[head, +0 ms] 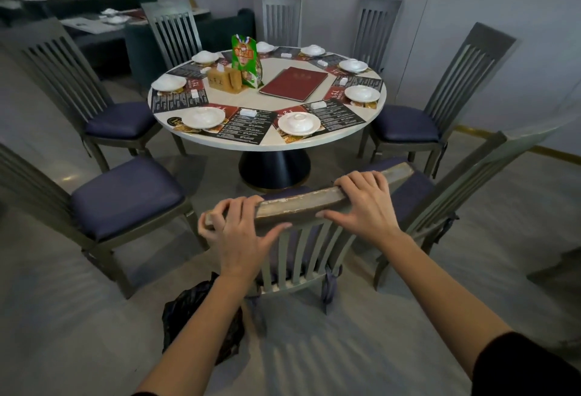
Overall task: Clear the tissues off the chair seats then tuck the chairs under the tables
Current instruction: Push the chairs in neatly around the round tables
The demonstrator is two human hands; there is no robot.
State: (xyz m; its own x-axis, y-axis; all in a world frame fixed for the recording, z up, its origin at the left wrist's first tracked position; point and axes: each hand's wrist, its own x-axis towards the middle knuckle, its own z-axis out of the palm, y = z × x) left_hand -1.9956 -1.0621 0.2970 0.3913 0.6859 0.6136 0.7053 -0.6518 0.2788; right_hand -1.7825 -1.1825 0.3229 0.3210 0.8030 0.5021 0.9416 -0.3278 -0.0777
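A grey slat-backed chair (301,204) stands right in front of me, its back toward me and its blue seat pointing at the round white table (295,141). My left hand (239,232) grips the left end of the chair's top rail, fingers curled over it. My right hand (364,204) grips the right part of the same rail. No tissue shows on any seat in view. The blue seats of the chairs at left (125,194) and far left (121,120) are bare.
Several more grey chairs ring the table, pulled out from it, among them one at right (405,127) and one close at near right (456,200). The table carries covered white dishes, menu mats, a red menu book (294,84) and a tissue holder (224,79). A black bag (191,317) lies on the floor under my left forearm.
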